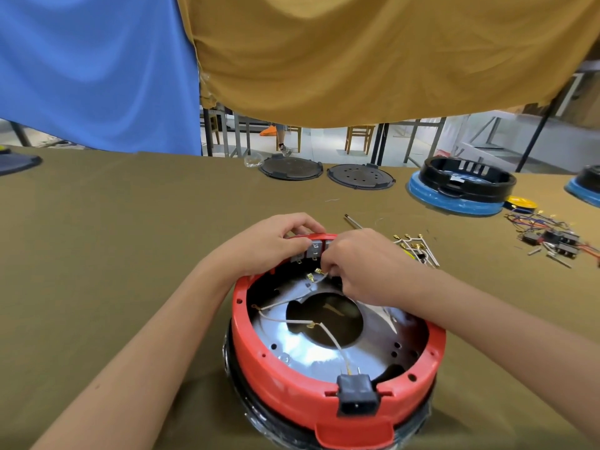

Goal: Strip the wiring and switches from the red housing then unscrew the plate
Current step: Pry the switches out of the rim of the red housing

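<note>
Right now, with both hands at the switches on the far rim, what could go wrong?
1. The right hand pinches a white wire near its brass terminal; pulling on the wire may tear it off.
2. The left hand grips the red housing rim beside the grey switches; a slip could scrape fingers on the terminals.
</note>
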`<state>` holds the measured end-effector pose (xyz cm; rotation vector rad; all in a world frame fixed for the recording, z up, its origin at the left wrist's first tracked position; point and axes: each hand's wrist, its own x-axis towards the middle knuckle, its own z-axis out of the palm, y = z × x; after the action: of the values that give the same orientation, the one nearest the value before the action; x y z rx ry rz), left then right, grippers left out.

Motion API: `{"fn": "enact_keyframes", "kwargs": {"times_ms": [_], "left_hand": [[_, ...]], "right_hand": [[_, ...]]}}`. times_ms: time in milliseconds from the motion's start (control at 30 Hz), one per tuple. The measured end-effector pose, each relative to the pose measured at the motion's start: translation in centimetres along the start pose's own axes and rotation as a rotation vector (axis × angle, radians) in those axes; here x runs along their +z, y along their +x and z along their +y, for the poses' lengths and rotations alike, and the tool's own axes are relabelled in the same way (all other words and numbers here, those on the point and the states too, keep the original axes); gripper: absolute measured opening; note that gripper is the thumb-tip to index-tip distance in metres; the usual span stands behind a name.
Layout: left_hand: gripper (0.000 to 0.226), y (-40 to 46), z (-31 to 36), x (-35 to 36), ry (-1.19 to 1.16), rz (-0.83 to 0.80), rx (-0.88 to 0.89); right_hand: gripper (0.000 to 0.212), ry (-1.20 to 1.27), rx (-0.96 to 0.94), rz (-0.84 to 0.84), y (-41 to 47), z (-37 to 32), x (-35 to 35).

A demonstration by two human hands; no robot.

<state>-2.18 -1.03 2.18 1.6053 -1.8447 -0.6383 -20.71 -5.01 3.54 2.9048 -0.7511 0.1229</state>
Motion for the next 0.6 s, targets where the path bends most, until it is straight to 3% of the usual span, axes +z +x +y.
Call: {"fn": "enact_keyframes", "kwargs": {"times_ms": [267,500,600], "left_hand": [[0.025,-0.1,0.1,0.0,0.02,0.0,0.0],[0.025,0.1,-0.2,0.1,0.011,-0.007,-0.009],[0.024,0.8,-0.4,0.1,0.045,0.108,-0.032]], "right_hand": [[0.013,0.049,0.038,0.06,0.4,-0.5,0.2],[0.024,0.093,0.034,0.03,-0.1,0.2,-0.4],[0.021,0.321,-0.035,-0.044,-1.1,-1.0,-1.1]]}}
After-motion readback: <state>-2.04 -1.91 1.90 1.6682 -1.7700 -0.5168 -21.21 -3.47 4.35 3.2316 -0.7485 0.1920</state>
